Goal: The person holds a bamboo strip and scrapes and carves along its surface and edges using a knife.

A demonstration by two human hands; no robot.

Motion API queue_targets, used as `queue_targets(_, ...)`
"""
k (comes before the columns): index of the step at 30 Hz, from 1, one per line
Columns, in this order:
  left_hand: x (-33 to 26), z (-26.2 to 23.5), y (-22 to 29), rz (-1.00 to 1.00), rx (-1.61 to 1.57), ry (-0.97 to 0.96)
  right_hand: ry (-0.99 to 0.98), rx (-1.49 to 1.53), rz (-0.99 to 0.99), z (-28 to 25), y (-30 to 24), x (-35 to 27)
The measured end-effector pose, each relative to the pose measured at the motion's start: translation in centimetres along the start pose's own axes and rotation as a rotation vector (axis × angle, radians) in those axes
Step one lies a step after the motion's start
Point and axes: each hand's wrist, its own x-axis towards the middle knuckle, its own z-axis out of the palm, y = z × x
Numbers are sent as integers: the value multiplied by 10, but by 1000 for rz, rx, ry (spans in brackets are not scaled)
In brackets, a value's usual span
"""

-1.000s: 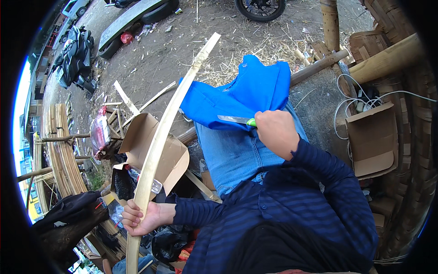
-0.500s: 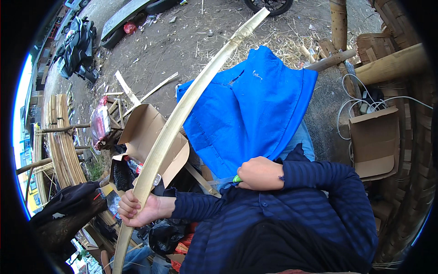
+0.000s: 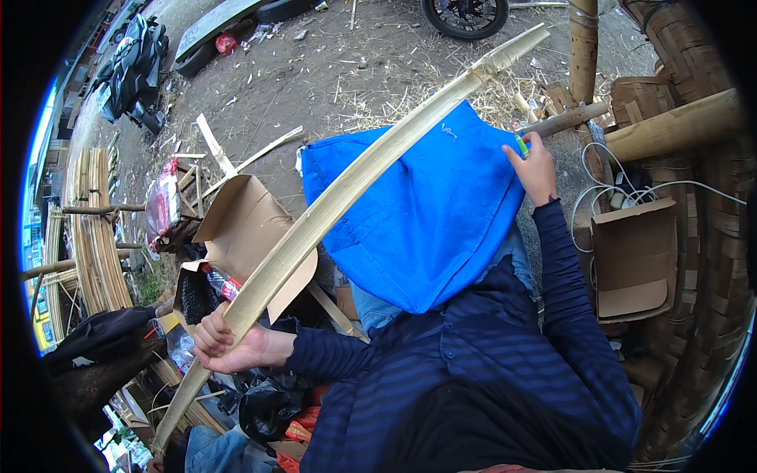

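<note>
A long, pale bamboo strip slants across the view from lower left to upper right. Near its lower end my left hand is closed around it. Out at the right, my right hand pinches a small green-handled knife beside the upper right edge of the blue cloth; its blade is hard to make out here. That blue cloth drapes over my lap and legs, and the strip passes above it.
An open cardboard box stands left of the cloth, another cardboard box at the right below white cables. Bamboo poles rise at the right. Bundled strips lean far left. Behind are a motorbike and a wheel.
My right hand has moved with the knife from close to my body out to the upper right. The bamboo strip's far end has swung right, still in my left hand.
</note>
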Motion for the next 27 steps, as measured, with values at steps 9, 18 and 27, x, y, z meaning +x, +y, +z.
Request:
queue_targets(9,3,-9,-14,59,72,12,-42,719,542,-11,52,-6)
queue_targets(18,4,-10,-24,54,133,-38,176,939,444,-83,38,-31)
queue_targets(27,-7,8,-40,1,86,-92,164,95,346,-37,51,-40)
